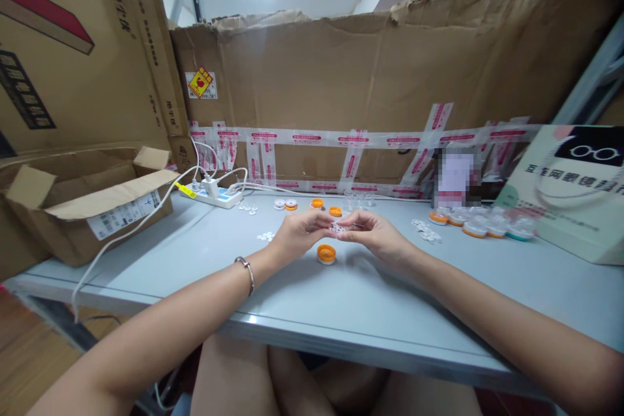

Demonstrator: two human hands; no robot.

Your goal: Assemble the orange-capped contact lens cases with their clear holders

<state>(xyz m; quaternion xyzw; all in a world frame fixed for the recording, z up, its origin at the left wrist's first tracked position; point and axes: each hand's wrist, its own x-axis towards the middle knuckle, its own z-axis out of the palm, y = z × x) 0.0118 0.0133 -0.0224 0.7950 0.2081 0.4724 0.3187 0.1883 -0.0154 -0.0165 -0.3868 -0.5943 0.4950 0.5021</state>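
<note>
My left hand (299,232) and my right hand (375,234) meet above the middle of the table. Pinched between their fingertips is a small white perforated plastic piece (337,228), partly covered by the fingers. Just below them on the table lies an orange round cap-like part (326,252) with a white lower edge. Behind the hands are two more orange round parts, one at the back (317,203) and one closer (335,210). Small white discs (266,236) lie left of my left hand. Similar white perforated pieces (426,231) are to the right.
Clear domed containers with coloured bases (480,224) cluster at the right, before a printed bag (575,195). Clear cups (358,199) stand at the back. A power strip (214,195) with white cables and an open cardboard box (92,208) occupy the left. Cardboard (312,78) walls the rear.
</note>
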